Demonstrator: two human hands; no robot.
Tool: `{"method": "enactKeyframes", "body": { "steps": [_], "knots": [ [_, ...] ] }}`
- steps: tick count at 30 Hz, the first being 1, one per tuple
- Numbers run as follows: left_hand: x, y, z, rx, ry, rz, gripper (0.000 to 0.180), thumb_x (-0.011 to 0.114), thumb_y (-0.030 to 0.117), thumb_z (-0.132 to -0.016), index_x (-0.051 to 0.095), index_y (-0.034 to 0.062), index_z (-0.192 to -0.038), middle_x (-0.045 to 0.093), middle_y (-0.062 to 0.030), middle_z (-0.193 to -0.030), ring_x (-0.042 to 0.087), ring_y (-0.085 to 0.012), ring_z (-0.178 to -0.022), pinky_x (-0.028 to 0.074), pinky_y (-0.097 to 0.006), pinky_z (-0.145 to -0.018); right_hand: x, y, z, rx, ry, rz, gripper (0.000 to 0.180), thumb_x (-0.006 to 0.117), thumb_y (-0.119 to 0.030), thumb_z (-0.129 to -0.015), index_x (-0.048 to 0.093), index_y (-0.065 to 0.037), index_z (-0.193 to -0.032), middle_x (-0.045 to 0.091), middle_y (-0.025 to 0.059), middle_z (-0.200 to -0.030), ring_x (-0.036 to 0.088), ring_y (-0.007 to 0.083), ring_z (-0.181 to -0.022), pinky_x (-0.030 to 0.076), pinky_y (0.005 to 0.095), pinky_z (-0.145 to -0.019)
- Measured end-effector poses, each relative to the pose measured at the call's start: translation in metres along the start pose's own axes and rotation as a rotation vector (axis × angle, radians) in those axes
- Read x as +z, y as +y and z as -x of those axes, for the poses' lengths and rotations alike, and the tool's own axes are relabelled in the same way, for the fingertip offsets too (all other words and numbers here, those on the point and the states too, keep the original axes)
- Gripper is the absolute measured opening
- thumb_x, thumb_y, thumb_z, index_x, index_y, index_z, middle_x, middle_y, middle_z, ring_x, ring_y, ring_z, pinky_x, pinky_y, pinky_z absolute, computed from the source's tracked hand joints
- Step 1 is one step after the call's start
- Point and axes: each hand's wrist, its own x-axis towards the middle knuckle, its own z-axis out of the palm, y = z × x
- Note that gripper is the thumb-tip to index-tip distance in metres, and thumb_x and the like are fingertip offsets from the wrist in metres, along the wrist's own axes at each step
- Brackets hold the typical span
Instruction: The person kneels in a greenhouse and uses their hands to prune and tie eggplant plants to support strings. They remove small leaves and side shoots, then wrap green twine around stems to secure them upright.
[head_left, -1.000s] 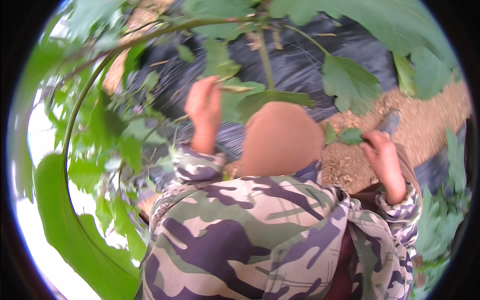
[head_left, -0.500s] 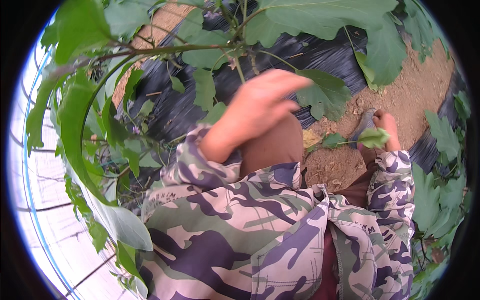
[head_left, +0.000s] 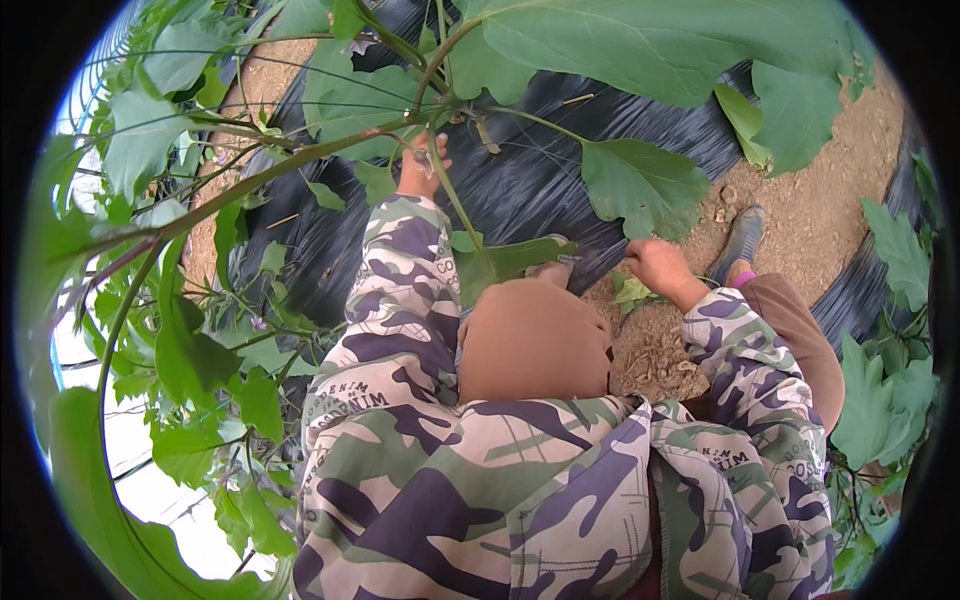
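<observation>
Two hands up in the plant — my left hand [head_left: 420,170] is raised, fingers wrapped around a green stem [head_left: 447,195] just under where the branches fork. My right hand [head_left: 655,265] is lower, over the bare soil [head_left: 800,215], pinched on a small crumpled leaf [head_left: 632,292]. Black plastic mulch [head_left: 560,180] lies under the plant, and my grey shoe [head_left: 740,240] stands beside it.
</observation>
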Motion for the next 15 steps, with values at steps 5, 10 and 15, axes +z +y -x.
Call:
{"method": "enactKeyframes", "body": {
  "steps": [5,10,15],
  "knots": [
    [0.024,-0.011,-0.054,0.207,-0.101,0.432,0.041,0.051,0.02,-0.086,0.043,0.0181,-0.127,0.051,-0.0008,-0.117,0.05,-0.0192,-0.103,0.041,-0.039,-0.08,0.025,-0.022,-0.04,0.046,-0.037,-0.231,0.019,0.057,-0.02,-0.075,0.062,-0.006,-0.086,0.062,0.0172,-0.084,0.058,0.0343,-0.083,0.046,0.0423,-0.073],
    [0.027,-0.006,-0.06,0.378,-0.155,0.44,0.036,0.06,-0.002,-0.077,0.053,-0.0035,-0.112,0.058,-0.0077,-0.102,0.054,-0.0162,-0.093,0.043,-0.028,-0.082,0.025,-0.052,-0.078,-0.1,0.022,-0.307,0.017,0.053,-0.016,-0.076,0.061,-0.002,-0.082,0.06,0.0208,-0.078,0.057,0.0367,-0.075,0.046,0.0428,-0.069],
    [0.027,-0.01,-0.064,0.455,0.043,0.319,0.03,0.065,-0.003,-0.073,0.057,-0.0032,-0.102,0.059,-0.0084,-0.098,0.056,-0.0164,-0.092,0.044,-0.026,-0.083,0.017,-0.09,-0.166,-0.226,0.096,-0.315,0.016,0.054,-0.017,-0.077,0.061,-0.004,-0.081,0.06,0.0188,-0.079,0.058,0.0361,-0.075,0.046,0.0421,-0.067]
  ]
}}
